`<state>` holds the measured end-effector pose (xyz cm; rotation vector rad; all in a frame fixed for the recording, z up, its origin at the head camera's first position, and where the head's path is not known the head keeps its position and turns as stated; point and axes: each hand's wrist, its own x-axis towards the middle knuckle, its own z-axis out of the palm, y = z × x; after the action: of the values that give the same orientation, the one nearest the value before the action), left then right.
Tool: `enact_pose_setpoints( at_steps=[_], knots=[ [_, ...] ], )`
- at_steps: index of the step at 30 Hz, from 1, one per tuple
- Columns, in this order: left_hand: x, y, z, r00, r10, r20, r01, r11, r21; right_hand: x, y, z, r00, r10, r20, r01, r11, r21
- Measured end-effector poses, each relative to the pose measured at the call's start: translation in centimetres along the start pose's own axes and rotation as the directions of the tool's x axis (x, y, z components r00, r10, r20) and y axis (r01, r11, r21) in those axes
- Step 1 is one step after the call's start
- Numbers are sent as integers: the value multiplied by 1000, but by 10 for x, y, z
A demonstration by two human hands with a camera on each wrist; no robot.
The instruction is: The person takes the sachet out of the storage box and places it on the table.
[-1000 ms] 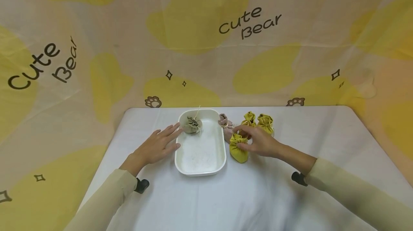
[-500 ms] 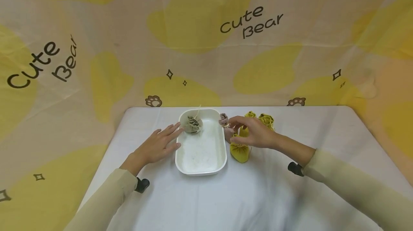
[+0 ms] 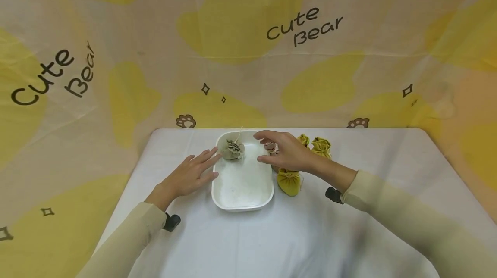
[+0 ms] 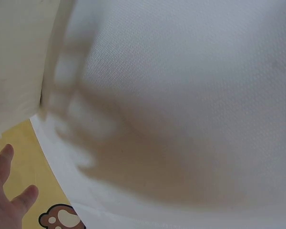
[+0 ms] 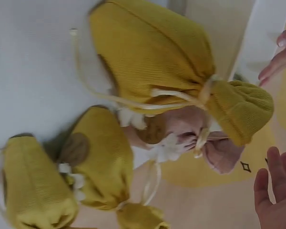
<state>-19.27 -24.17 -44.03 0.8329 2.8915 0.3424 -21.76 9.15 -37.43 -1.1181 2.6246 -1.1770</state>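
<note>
In the head view my left hand (image 3: pixel 191 175) lies with fingers spread and straight, fingertips right at the left rim of a white tray (image 3: pixel 242 202). A grey-green drawstring pouch (image 3: pixel 232 151) sits in the tray's back left corner. My right hand (image 3: pixel 289 152) is over the tray's right rim, thumb and fingers apart, holding nothing. A pink drawstring pouch (image 5: pixel 186 125) lies beneath it, mostly hidden in the head view. Just outside the tray, a yellow drawstring pouch (image 3: pixel 289 183) lies on its side, below my right hand.
Two more yellow pouches, one at the back (image 3: pixel 303 140) and one to its right (image 3: pixel 321 147), stand behind my right hand. All rest on a white-covered table (image 3: pixel 240 243). A printed cloth backdrop (image 3: pixel 233 75) rises at the table's far edge.
My right hand has let go of the front yellow pouch and moved left, over the pink pouch to the tray's right rim. My left hand has stayed still.
</note>
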Motion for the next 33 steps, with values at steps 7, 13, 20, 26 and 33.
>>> enact_pose_setpoints(
  at_steps=[7, 13, 20, 26, 33],
  knots=[
    [1, 1, -2, 1000, -3, 9, 3, 1000, -10, 20, -13, 8, 999, 37, 20, -37, 999, 5],
    [1, -1, -3, 1000, 11, 4, -11, 1000, 0, 34, -15, 18, 1000, 13, 7, -13, 1000, 8],
    [0, -1, -2, 1000, 6, 8, -6, 1000, 4, 44, -15, 30, 1000, 15, 17, -15, 999, 42],
    [0, -2, 0, 1000, 19, -6, -19, 1000, 7, 51, -11, 39, 1000, 25, 15, -25, 1000, 5],
    [0, 0, -1, 1000, 22, -9, -22, 1000, 8, 60, -10, 49, 997, 80, 23, -80, 996, 26]
  ],
)
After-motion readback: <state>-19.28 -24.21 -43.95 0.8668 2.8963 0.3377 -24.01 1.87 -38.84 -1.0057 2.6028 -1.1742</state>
